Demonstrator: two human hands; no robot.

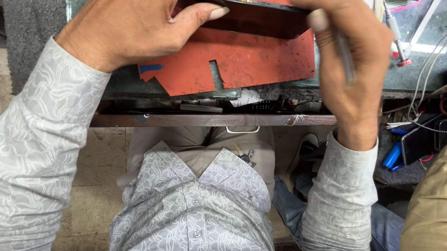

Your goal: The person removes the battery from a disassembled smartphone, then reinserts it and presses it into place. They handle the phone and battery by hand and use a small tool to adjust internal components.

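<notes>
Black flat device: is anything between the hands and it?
Nothing visible. The left hand grips the black flat device directly; the right hand, holding a thin metal tool, touches its right end above the red mat.

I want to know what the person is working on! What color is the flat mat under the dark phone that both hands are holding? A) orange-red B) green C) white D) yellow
A: the mat lying on the bench under the dark phone is orange-red, and the left hand and the right hand grip the phone above it.
</notes>
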